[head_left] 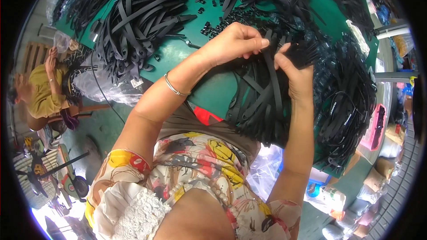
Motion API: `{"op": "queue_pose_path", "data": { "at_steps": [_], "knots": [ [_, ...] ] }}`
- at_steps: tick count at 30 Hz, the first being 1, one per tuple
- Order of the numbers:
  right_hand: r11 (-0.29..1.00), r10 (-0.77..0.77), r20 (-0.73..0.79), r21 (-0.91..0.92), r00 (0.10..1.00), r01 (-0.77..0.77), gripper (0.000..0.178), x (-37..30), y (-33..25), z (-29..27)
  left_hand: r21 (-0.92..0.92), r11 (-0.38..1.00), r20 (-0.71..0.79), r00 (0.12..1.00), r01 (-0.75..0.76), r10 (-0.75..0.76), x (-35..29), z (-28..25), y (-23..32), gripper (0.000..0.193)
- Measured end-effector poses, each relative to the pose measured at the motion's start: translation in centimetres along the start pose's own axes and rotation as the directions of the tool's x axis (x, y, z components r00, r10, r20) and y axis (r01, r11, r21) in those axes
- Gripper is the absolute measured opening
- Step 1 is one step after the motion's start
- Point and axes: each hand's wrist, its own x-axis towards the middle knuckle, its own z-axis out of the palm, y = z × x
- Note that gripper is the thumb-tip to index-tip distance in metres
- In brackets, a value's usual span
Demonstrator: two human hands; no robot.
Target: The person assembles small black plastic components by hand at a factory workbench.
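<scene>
My left hand (235, 43) is closed, thumb and fingertips pinched on a long flat black strap (273, 78). The rest of that strap hangs down over a heap of similar black straps (255, 102) at the table's near edge. Close by on the right, my right hand (297, 73) is closed round a bunch of black straps (303, 54), whose ends fan out above its fingers. The right thumb points up toward the pinched strap. Small black buckles (219, 29) lie scattered just beyond my left hand.
The green table (171, 55) carries large piles of black straps (133, 22) at left, back and right. A pink tray (376, 126) stands at the right edge. Clear plastic bags (106, 82) lie lower left. Another person (44, 86) in a yellow top sits far left.
</scene>
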Motion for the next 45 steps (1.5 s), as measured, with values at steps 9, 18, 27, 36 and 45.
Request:
{"op": "queue_pose_path", "data": {
  "at_steps": [9,18,27,36,45],
  "knots": [
    [0.965,-0.099,0.015,-0.241,0.995,0.1,0.022,-0.5,0.2,1.3,0.092,0.995,-0.035,0.998,0.047,-0.044,-0.4,1.6,0.4,0.031],
    [0.959,0.007,-0.028,-0.282,1.0,-0.014,0.017,-0.4,0.1,0.7,-0.036,0.99,-0.23,0.965,-0.139,0.127,-0.6,1.2,-1.0,0.025],
    [0.963,-0.004,-0.004,-0.271,1.0,0.003,0.021,-0.3,0.4,0.6,-0.056,0.979,-0.354,0.921,-0.195,0.163,-0.4,-0.4,-0.8,0.025],
    [0.993,0.099,0.088,0.05,0.991,-0.104,0.03,0.1,0.0,-0.8,0.447,0.889,-0.18,0.964,-0.098,0.197,-0.2,-1.9,-0.8,0.024],
    [0.993,0.105,0.025,0.047,0.994,-0.106,0.027,0.0,-0.1,0.0,0.749,0.662,-0.258,0.917,-0.009,0.304,-1.9,-2.8,1.1,0.024]
  ]
}}
